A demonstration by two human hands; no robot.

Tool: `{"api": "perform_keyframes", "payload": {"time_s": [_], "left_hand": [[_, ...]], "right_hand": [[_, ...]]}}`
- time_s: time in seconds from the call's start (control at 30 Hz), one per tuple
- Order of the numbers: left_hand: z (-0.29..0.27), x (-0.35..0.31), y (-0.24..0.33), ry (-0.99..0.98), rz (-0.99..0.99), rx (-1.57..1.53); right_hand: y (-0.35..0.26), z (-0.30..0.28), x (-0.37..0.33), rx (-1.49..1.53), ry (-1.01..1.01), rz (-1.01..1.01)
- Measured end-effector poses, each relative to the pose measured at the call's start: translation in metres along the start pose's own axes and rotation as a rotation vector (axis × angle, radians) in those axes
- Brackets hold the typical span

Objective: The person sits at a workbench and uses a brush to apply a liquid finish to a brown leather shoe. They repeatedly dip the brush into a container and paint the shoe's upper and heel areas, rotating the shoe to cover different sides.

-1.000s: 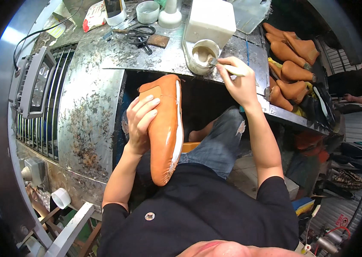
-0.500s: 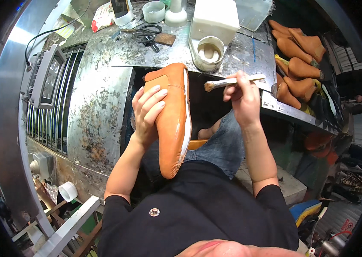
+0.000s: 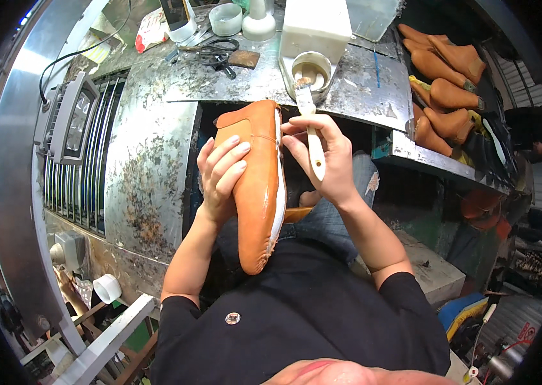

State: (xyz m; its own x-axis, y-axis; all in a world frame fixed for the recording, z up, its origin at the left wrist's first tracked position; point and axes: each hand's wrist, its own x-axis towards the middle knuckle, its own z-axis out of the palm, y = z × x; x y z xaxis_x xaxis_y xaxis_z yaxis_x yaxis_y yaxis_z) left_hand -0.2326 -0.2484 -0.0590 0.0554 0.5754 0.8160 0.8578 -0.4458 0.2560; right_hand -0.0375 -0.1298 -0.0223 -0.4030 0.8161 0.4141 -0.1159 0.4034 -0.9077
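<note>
My left hand point(image 3: 223, 173) is wrapped round an orange-tan shoe upper point(image 3: 255, 192), its toe toward me and its heel end toward the bench. A white strip runs along the right edge of the shoe. My right hand point(image 3: 329, 154) grips a paint brush point(image 3: 313, 128) by its pale handle. The bristles point away from me and sit at the mouth of a round cup point(image 3: 322, 67) with whitish stuff inside. That cup is at the foot of a white plastic container point(image 3: 316, 29). Whether the bristles touch the contents, I cannot tell.
Scissors point(image 3: 220, 48), a brown block point(image 3: 244, 59), a shallow tub point(image 3: 226, 21) and a white bottle point(image 3: 259, 25) stand on the stained metal bench point(image 3: 146, 147). Several orange shoe uppers point(image 3: 454, 96) are piled at the right. A lamp point(image 3: 73, 119) stands at the left beside metal bars.
My right hand has moved left and turned the brush, so its bristles have gone from beside the shoe to the cup. The left hand still holds the shoe in nearly the same place.
</note>
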Motion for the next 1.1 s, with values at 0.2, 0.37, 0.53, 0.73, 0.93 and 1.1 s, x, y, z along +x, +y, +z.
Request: {"api": "perform_keyframes", "payload": {"time_s": [0.2, 0.37, 0.53, 0.73, 0.93, 1.1], "left_hand": [[-0.008, -0.01, 0.0, -0.033, 0.006, 0.017], [-0.017, -0.018, 0.001, -0.049, -0.014, 0.033], [-0.029, -0.013, -0.001, -0.033, -0.053, 0.036], [-0.028, -0.001, -0.007, -0.045, -0.04, 0.067], [-0.011, 0.005, -0.011, -0.047, 0.002, 0.077], [-0.001, 0.013, -0.009, -0.027, 0.002, 0.095]], "right_hand": [[-0.006, 0.009, -0.002, -0.091, -0.095, 0.011], [0.0, 0.018, -0.009, -0.12, -0.096, -0.011], [0.01, -0.002, -0.015, -0.195, -0.067, -0.023], [0.006, -0.046, -0.001, -0.339, -0.043, -0.202], [-0.017, -0.042, -0.01, 0.404, 0.099, 0.319], [-0.02, -0.043, -0.013, 0.467, -0.004, 0.478]]}}
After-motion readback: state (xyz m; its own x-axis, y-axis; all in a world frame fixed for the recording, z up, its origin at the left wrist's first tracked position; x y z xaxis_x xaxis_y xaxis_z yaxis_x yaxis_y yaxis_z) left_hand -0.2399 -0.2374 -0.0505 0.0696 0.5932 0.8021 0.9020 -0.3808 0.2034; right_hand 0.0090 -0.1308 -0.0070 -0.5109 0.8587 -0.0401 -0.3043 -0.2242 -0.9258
